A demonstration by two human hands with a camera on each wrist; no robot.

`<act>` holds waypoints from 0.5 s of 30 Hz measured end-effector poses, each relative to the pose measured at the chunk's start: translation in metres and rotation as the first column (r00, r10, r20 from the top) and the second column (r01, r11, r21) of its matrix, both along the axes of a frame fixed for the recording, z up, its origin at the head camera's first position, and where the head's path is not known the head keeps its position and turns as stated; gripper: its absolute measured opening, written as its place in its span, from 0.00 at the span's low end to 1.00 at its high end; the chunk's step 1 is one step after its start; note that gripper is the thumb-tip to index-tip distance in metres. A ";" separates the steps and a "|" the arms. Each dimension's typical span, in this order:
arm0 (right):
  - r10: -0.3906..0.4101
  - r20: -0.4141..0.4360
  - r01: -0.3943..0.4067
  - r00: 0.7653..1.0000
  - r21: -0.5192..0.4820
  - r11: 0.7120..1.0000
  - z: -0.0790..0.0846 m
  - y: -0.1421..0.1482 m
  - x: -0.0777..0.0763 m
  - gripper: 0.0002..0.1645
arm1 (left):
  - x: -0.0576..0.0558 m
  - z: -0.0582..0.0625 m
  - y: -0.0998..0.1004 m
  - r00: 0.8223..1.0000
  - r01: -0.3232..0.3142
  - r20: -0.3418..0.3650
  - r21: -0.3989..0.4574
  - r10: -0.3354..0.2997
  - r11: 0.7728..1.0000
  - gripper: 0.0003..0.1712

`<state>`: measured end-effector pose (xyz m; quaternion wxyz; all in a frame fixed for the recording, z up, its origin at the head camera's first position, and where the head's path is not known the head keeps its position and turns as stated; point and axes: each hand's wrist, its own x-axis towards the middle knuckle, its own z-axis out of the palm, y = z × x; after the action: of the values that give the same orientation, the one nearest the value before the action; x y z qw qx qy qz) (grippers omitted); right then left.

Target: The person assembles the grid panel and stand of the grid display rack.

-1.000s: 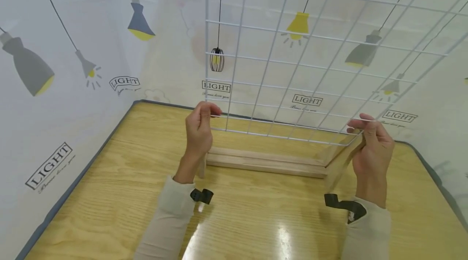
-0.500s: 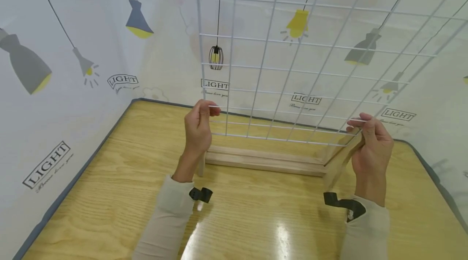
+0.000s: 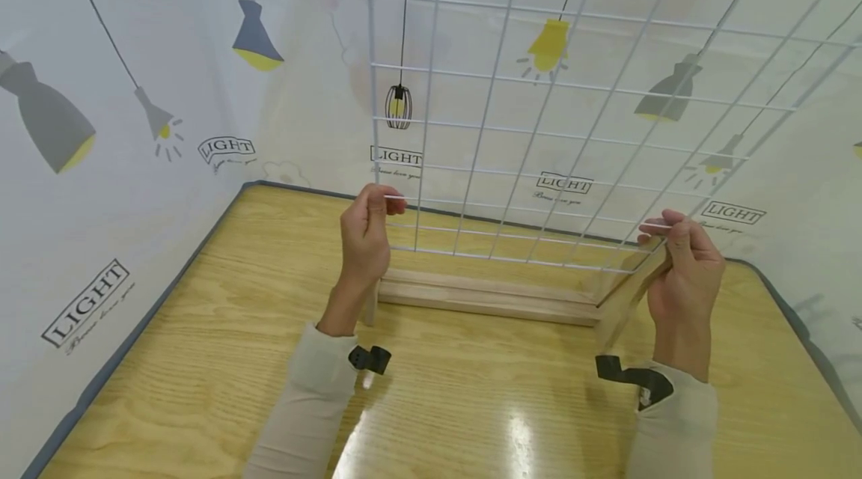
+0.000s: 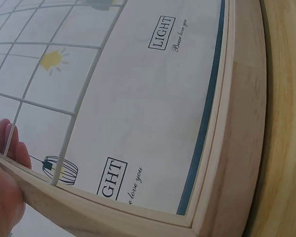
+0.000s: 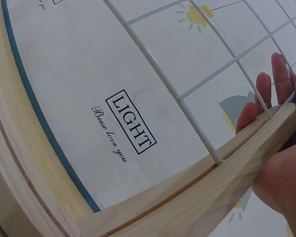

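Observation:
A white wire grid panel stands tilted between the two sides of a pale wooden frame. At the panel's lower left edge my left hand holds the wire, its fingers behind the mesh and its palm against the wooden side. My right hand pinches the lower right edge over the other side piece. A groove runs along that piece in the right wrist view, and the panel's corner wire ends right at it.
The frame stands on a wood-grain table with glare near the front. Behind rises a pale wall covering printed with lamps and LIGHT labels. A dark blue strip borders the table.
The wire grid panel has sunk a little and its upper part has shifted left, so its top edge now shows at upper right. Both hands have stayed almost in place.

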<state>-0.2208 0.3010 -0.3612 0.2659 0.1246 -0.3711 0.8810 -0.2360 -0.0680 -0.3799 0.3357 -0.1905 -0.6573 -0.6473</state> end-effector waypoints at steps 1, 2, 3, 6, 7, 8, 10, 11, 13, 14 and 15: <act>-0.003 0.002 0.003 1.000 0.000 1.000 0.000 0.000 0.000 0.14 | 0.000 0.000 0.000 1.000 0.000 -0.002 0.000 0.000 1.000 0.28; -0.004 0.002 0.004 1.000 -0.001 1.000 0.000 0.000 0.000 0.14 | 0.000 0.000 0.000 1.000 -0.001 -0.004 -0.001 0.001 1.000 0.28; -0.006 0.004 0.006 1.000 0.000 1.000 0.000 0.000 0.000 0.14 | 0.000 0.000 0.000 1.000 0.000 -0.005 -0.002 0.000 1.000 0.28; 0.001 0.003 -0.001 1.000 -0.004 1.000 0.001 0.000 0.000 0.14 | -0.001 -0.001 -0.001 1.000 -0.005 -0.006 -0.008 0.005 1.000 0.27; 0.006 0.000 -0.006 1.000 -0.005 1.000 0.001 0.000 0.000 0.14 | -0.001 -0.001 -0.001 1.000 -0.006 -0.005 -0.009 0.006 1.000 0.27; 0.011 -0.001 -0.011 1.000 -0.008 1.000 0.001 0.000 0.000 0.14 | 0.000 0.000 -0.001 1.000 -0.007 -0.003 -0.009 0.007 1.000 0.27; 0.016 -0.003 -0.016 1.000 -0.012 1.000 0.001 0.000 0.000 0.15 | 0.000 0.000 -0.001 1.000 -0.008 0.002 -0.010 0.008 1.000 0.26; 0.014 -0.002 -0.014 1.000 -0.011 1.000 0.001 0.000 0.000 0.15 | 0.000 0.000 -0.001 1.000 -0.008 0.005 -0.009 0.008 1.000 0.26; 0.011 -0.001 -0.011 1.000 -0.014 1.000 0.000 0.000 0.000 0.15 | 0.001 0.001 0.000 1.000 -0.006 0.011 -0.006 0.006 1.000 0.25; 0.008 0.001 -0.008 1.000 -0.015 1.000 0.000 0.000 0.001 0.15 | 0.001 0.001 0.000 1.000 -0.005 0.014 -0.005 0.006 1.000 0.24; 0.006 0.002 -0.006 1.000 -0.014 1.000 0.000 0.000 0.000 0.15 | 0.002 0.001 0.000 1.000 -0.006 0.016 -0.004 0.006 1.000 0.23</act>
<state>-0.2203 0.3006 -0.3611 0.2635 0.1229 -0.3649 0.8845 -0.2344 -0.0682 -0.3788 0.3317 -0.1840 -0.6619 -0.6465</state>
